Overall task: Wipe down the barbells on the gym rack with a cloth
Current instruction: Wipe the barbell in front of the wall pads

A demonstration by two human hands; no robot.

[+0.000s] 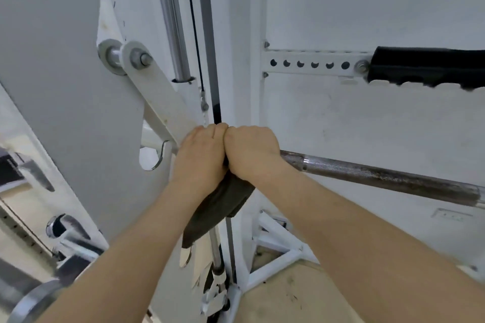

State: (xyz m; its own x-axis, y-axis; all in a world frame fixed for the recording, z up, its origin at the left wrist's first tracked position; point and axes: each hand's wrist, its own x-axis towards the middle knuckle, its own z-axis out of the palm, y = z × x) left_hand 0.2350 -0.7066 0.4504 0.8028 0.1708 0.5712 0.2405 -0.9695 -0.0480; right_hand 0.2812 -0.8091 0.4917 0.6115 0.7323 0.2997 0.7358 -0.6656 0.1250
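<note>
Barbell (pixel 380 176) shaft is seen running rightward from the rack's white hook (pixel 157 155), its near end hidden under both fists. Left hand (pixel 199 155) and right hand (pixel 252 152) are closed side by side, touching, around the dark cloth (pixel 217 207), whose tail hangs below.

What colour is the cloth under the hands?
Dark grey-brown fabric cloth, wrapped over the bar; the head view shows it.
</note>
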